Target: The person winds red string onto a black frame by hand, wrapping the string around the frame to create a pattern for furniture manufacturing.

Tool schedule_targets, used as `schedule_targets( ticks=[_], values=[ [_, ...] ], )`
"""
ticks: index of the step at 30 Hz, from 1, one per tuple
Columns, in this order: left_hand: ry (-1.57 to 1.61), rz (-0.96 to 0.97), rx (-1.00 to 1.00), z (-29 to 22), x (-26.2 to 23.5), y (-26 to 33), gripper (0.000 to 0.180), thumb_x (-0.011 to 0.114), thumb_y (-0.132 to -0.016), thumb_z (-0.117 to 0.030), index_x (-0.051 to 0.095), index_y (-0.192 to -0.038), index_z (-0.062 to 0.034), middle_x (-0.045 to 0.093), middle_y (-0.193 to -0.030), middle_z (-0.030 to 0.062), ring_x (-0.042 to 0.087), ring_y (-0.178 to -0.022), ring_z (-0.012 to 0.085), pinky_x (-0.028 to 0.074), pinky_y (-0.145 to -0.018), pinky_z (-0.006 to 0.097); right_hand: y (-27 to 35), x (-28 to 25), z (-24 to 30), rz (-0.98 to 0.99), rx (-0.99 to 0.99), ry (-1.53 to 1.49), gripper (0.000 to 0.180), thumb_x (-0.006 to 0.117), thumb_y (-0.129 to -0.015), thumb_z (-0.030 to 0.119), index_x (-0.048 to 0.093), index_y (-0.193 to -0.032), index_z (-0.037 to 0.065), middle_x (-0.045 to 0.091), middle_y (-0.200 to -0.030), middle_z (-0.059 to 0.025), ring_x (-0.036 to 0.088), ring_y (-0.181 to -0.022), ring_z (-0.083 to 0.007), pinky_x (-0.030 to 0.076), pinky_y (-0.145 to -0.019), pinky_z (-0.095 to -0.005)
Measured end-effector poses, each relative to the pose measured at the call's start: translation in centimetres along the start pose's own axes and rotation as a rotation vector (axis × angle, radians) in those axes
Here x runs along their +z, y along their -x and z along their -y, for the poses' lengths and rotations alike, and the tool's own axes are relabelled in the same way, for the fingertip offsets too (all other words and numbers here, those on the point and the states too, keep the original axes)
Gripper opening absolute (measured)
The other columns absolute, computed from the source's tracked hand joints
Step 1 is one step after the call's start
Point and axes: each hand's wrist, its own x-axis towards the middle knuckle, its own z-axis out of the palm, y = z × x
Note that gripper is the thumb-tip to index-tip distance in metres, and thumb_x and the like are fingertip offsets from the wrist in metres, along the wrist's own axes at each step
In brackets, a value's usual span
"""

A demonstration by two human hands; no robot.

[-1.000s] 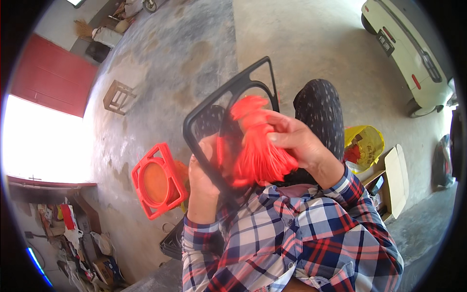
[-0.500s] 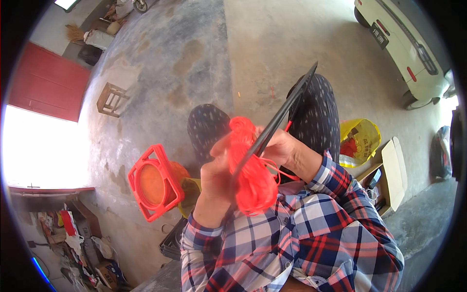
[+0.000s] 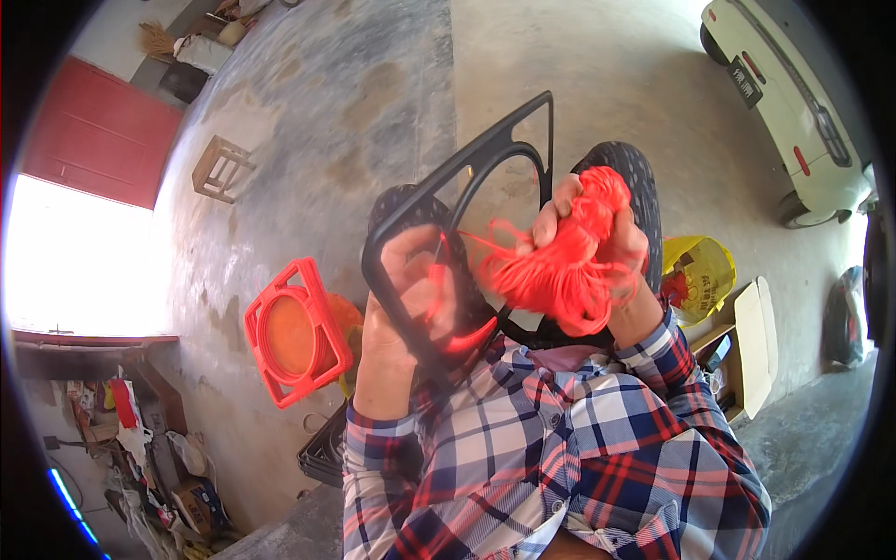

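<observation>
My left hand (image 3: 415, 275) is closed around one side of a flat black plastic frame (image 3: 425, 201) with a round opening, which I hold tilted above my lap. A red strand passes by the fingers of this hand, and some red cord lies along the frame's lower part, partly blurred. My right hand (image 3: 633, 252) grips a bundle of red cord (image 3: 588, 247) to the right of the frame, its fingers wrapped around the gathered middle. Loops fan out below the fingers. A strand runs from the bundle across to the frame.
A red frame wound with orange cord (image 3: 301, 336) stands at my left, above a black crate (image 3: 322, 457). To my right are a yellow bag (image 3: 714, 271) and an open cardboard box (image 3: 754, 350). A wooden stool (image 3: 217, 170) and a white vehicle (image 3: 789, 112) stand farther off.
The cord bundle has moved right, away from my left hand, and is now in my right hand. The black frame has turned from edge-on to show its opening and moved left.
</observation>
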Motion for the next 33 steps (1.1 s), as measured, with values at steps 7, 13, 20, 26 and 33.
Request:
schedule_targets(
  ticks=[7,13,20,26,33],
  values=[
    [-0.116,0.05,0.03,0.0,-2.2,-0.5,0.047,0.069,-0.087,-0.015,0.046,-0.127,-0.011,0.057,-0.078,0.0123,0.054,-0.05,0.0168,0.039,-0.036,0.025,1.8,-0.9,-1.3,-0.052,0.148,0.376,0.041,0.051,-0.097,0.039,0.052,-0.117,0.003,0.064,-0.101,-0.0127,0.064,-0.094,-0.0247,0.049,-0.089,-0.0427],
    [-0.11,-0.064,0.004,-0.4,-2.0,-0.1,0.037,0.066,-0.089,-0.015,0.055,-0.124,-0.0073,0.061,-0.083,0.0134,0.056,-0.055,0.0172,0.041,-0.039,0.025,-0.9,-2.4,0.3,-0.311,0.148,-0.029,0.04,0.044,-0.1,0.041,0.052,-0.105,0.002,0.062,-0.097,-0.012,0.063,-0.091,-0.0289,0.05,-0.089,-0.0441],
    [0.081,-0.004,-0.078,0.3,-0.7,-0.7,0.038,0.059,-0.093,-0.027,0.056,-0.123,-0.0022,0.065,-0.095,0.0148,0.062,-0.066,0.0193,0.045,-0.042,0.027,-0.7,4.2,0.0,0.012,0.235,0.453,0.051,0.063,-0.085,0.0,0.045,-0.132,-0.003,0.064,-0.113,-0.014,0.061,-0.104,-0.0172,0.048,-0.091,-0.0302],
    [0.19,-0.211,-0.063,1.7,2.6,-0.8,0.026,0.06,-0.09,-0.015,0.061,-0.108,0.0036,0.067,-0.102,0.0124,0.067,-0.091,0.0256,0.056,-0.08,0.037,-2.6,3.5,-1.9,-0.107,0.029,1.142,0.032,0.066,-0.086,0.004,0.055,-0.116,0.0,0.067,-0.086,-0.0041,0.062,-0.081,-0.0081,0.05,-0.073,-0.0264],
    [0.459,0.185,-0.128,1.1,3.9,0.2,0.046,0.053,-0.09,-0.019,0.049,-0.129,0.005,0.052,-0.134,0.0151,0.053,-0.121,0.0278,0.041,-0.104,0.041,-0.9,0.1,-2.2,0.041,0.352,0.03,0.047,0.065,-0.087,0.025,0.051,-0.127,0.003,0.061,-0.119,-0.0144,0.058,-0.112,-0.0256,0.042,-0.101,-0.0383]
  ],
)
